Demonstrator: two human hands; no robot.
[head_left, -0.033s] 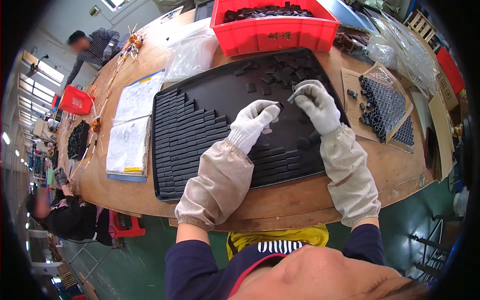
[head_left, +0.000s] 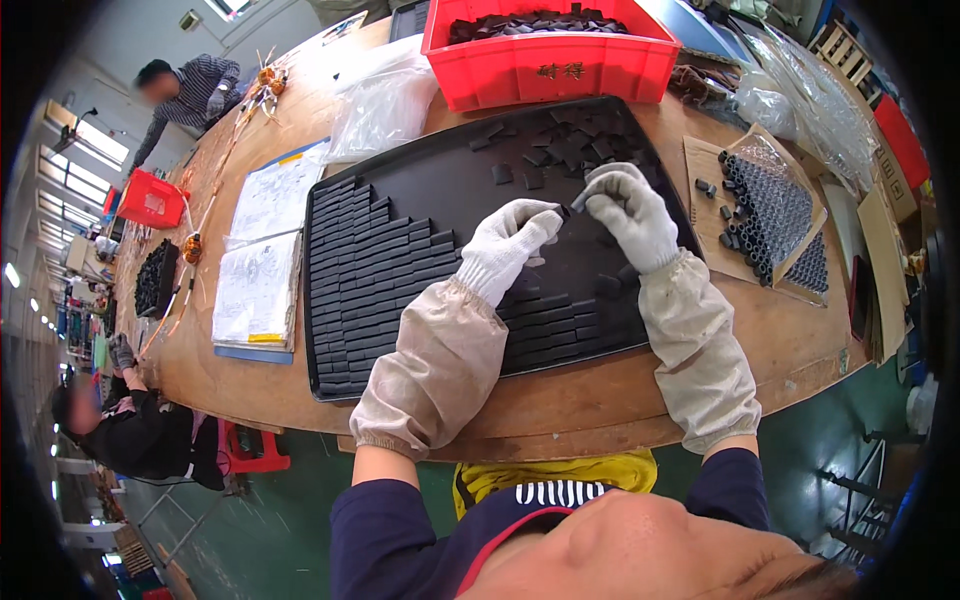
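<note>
Over the middle of a wide black tray (head_left: 436,192), my gloved left hand (head_left: 512,243) pinches a small dark piece (head_left: 563,212) between thumb and fingers. My gloved right hand (head_left: 634,218) is closed on a small grey tube-like piece (head_left: 580,202), its end close to the left fingertips; whether the two pieces touch I cannot tell. Stepped rows of short black sleeves (head_left: 375,290) fill the tray's left side and front. Loose flat black pieces (head_left: 572,150) lie heaped at its far right, with a few scattered nearer my right hand.
Behind the tray stands a red bin (head_left: 560,82) of black pieces. To the right, dark tubes (head_left: 770,205) rest on cardboard, partly bubble-wrapped. Left of the tray lie an open document folder (head_left: 262,260) and a plastic bag (head_left: 385,110). Two people (head_left: 190,95) work at the far left.
My right hand has shifted slightly left and down, bringing its grey piece nearer to the left fingertips. The left hand has barely moved.
</note>
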